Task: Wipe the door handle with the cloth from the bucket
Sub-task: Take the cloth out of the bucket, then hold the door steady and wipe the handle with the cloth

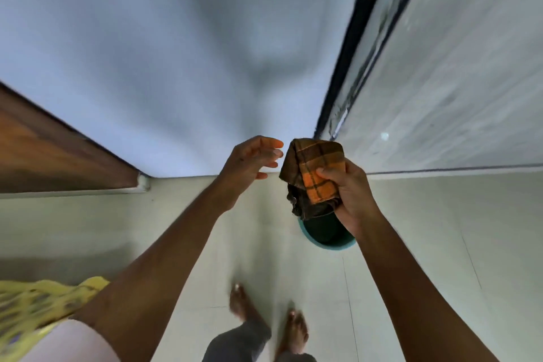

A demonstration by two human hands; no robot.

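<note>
The cloth (314, 173), checked in orange and brown, sits bunched in the right hand (349, 191), whose fingers are wrapped around it with the thumb pressed on the orange part; its dark lower end hangs loose below the fist. Straight under it, toward 6 o'clock, the teal bucket (329, 239) stands on the floor (176, 229), only part of its rim and dark inside showing past the wrist.

At 9 o'clock from the cloth, just beside it but not touching, the left hand (252, 159) is spread wide and holds nothing, fingertips pointing at the fabric.

Behind both hands rises a pale blue wall (147, 53). Toward 1 o'clock a black strip (349, 47) runs up the edge of a grey panel (455, 67), blurred. Toward 9 o'clock, well apart, a brown wooden door (53, 153) meets the floor. At 6 o'clock, 2 bare feet (267, 317) stand on the pale tiles, blurred. A yellow patterned garment (44, 303) shows at 8 o'clock.
</note>
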